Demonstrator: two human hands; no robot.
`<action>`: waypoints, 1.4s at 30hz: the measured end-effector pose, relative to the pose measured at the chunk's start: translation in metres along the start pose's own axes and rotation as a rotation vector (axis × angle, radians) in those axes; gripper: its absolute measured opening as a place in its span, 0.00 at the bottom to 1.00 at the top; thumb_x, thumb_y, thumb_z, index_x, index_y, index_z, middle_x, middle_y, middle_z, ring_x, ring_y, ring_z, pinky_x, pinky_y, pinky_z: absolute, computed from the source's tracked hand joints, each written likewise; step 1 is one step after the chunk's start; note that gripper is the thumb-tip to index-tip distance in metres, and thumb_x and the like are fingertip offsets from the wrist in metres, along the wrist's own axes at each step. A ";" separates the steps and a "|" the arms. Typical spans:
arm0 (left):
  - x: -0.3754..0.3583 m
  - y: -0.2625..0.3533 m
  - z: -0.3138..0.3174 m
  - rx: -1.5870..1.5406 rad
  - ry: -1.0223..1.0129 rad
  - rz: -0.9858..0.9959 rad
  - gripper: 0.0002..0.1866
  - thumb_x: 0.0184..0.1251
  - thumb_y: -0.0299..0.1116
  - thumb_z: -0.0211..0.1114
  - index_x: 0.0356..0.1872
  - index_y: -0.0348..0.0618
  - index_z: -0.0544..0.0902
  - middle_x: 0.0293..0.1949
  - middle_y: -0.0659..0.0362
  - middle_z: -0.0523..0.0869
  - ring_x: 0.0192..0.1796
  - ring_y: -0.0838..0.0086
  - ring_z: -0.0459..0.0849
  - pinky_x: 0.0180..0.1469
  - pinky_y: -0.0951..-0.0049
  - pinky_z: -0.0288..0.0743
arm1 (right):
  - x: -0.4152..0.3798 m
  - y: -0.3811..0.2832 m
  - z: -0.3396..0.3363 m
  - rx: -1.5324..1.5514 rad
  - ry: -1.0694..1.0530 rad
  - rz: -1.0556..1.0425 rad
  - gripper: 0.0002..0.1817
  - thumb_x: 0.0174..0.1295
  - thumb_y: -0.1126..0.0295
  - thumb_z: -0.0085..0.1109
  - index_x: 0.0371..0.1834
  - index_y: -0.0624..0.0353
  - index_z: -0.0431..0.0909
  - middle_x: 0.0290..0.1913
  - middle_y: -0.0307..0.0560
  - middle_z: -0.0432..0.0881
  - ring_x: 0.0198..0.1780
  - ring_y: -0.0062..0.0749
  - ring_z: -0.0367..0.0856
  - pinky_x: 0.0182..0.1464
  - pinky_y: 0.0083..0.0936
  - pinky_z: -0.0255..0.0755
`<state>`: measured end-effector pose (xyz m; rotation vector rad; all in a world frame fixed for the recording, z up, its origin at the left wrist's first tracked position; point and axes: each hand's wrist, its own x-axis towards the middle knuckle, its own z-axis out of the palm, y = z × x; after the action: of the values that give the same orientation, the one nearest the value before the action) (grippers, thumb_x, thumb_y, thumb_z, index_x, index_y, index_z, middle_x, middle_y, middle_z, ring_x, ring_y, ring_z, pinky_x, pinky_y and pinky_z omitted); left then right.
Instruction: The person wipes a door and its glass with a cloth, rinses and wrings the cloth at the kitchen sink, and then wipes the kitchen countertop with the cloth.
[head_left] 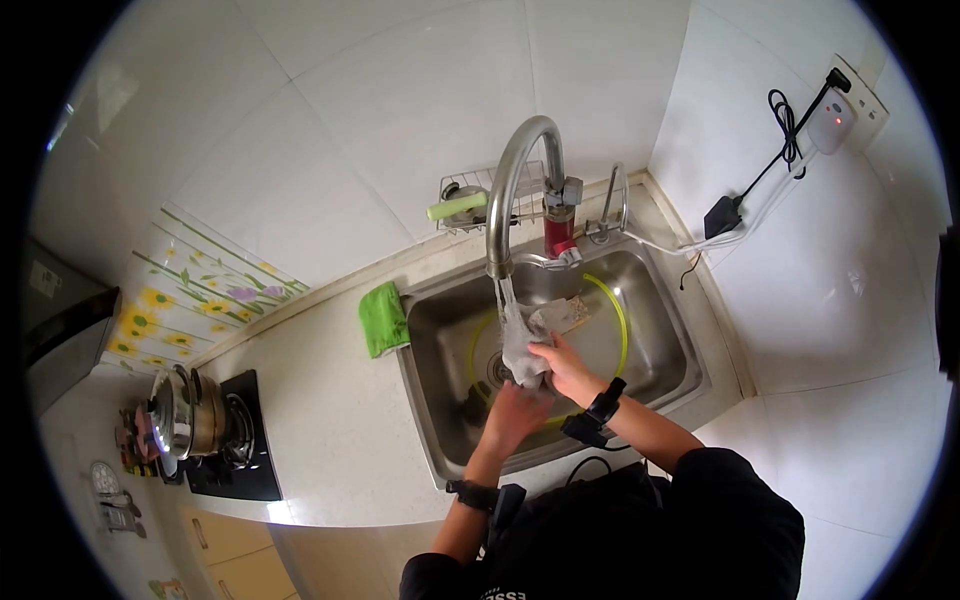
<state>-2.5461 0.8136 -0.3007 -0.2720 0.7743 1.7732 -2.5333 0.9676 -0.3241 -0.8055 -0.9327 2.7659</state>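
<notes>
**Held a pale cloth (520, 350) in both hands under running water (507, 293)**

Looked down on a pale countertop (320, 430), with a steel sink (657, 360) let into its right end and a stove (262, 450) at its left end, bearing a large pot (207, 415). Saw a curved faucet (498, 225) mounted behind the sink's back edge, bent forward apparently so as to pour well inside the basin. Noticed a yellow-green hose (621, 320) looped within the sink, bowed toward its right edge. Found a green cloth (382, 320) laid just beside the sink's back left corner, presumably to be within reach yet out of the stream.

Gripped the pale cloth from the upper side with the right hand (570, 372) and grasped its lower end with the left hand (518, 412), nearer the sink's front edge, likely to steady the fabric against the falling water. Could not make out the left fingertips. Placed the cloth inside the sink, left of the middle, directly below the spout. Could not identify a flat pale piece (574, 316) behind it, toward the back edge.
</notes>
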 end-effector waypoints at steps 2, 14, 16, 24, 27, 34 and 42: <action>0.014 -0.002 0.006 -0.075 -0.021 0.106 0.28 0.67 0.50 0.44 0.61 0.42 0.60 0.59 0.52 0.66 0.59 0.59 0.67 0.57 0.58 0.64 | -0.012 -0.008 0.007 -0.007 0.020 0.058 0.22 0.54 0.75 0.56 0.53 0.61 0.64 0.47 0.46 0.74 0.48 0.33 0.74 0.48 0.28 0.70; 0.052 0.016 -0.003 0.000 0.295 0.431 0.18 0.63 0.30 0.55 0.53 0.35 0.69 0.49 0.53 0.76 0.49 0.64 0.77 0.50 0.64 0.73 | -0.025 0.006 -0.037 -0.101 0.095 0.349 0.19 0.57 0.57 0.56 0.47 0.53 0.69 0.44 0.40 0.74 0.47 0.25 0.72 0.48 0.27 0.66; 0.056 0.020 -0.014 0.029 0.257 0.439 0.18 0.63 0.29 0.55 0.53 0.35 0.69 0.49 0.54 0.76 0.49 0.66 0.77 0.51 0.66 0.73 | -0.026 -0.004 -0.031 -0.073 0.107 0.391 0.21 0.57 0.53 0.55 0.48 0.52 0.68 0.46 0.42 0.73 0.48 0.28 0.73 0.46 0.31 0.69; 0.048 0.021 -0.034 0.363 0.144 0.407 0.19 0.61 0.26 0.56 0.54 0.35 0.68 0.47 0.56 0.78 0.49 0.72 0.76 0.51 0.73 0.70 | -0.001 -0.007 -0.024 -0.041 -0.063 0.422 0.21 0.59 0.57 0.54 0.51 0.55 0.66 0.49 0.46 0.72 0.48 0.36 0.74 0.49 0.39 0.71; 0.037 0.026 -0.026 0.355 0.125 0.426 0.23 0.61 0.26 0.57 0.57 0.38 0.66 0.48 0.57 0.77 0.49 0.72 0.76 0.51 0.72 0.70 | 0.006 0.000 -0.025 -0.101 -0.135 0.362 0.18 0.60 0.66 0.54 0.52 0.58 0.67 0.50 0.46 0.71 0.49 0.35 0.73 0.49 0.36 0.72; 0.034 0.020 -0.059 0.545 0.203 0.241 0.26 0.64 0.37 0.55 0.62 0.43 0.60 0.55 0.56 0.71 0.58 0.70 0.68 0.59 0.69 0.62 | 0.017 0.004 -0.024 -0.065 -0.046 0.087 0.26 0.51 0.84 0.49 0.56 0.59 0.61 0.50 0.49 0.71 0.51 0.36 0.73 0.52 0.35 0.71; 0.049 0.015 -0.014 -0.146 -0.021 0.265 0.27 0.69 0.52 0.37 0.59 0.45 0.64 0.58 0.54 0.69 0.61 0.62 0.67 0.62 0.56 0.59 | -0.004 0.004 -0.017 0.000 -0.119 0.148 0.28 0.46 0.87 0.50 0.55 0.60 0.62 0.48 0.47 0.72 0.51 0.35 0.71 0.52 0.28 0.68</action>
<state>-2.5797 0.8401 -0.3326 -0.2562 0.6914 2.0842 -2.5209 0.9717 -0.3359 -0.7456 -0.9280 2.9705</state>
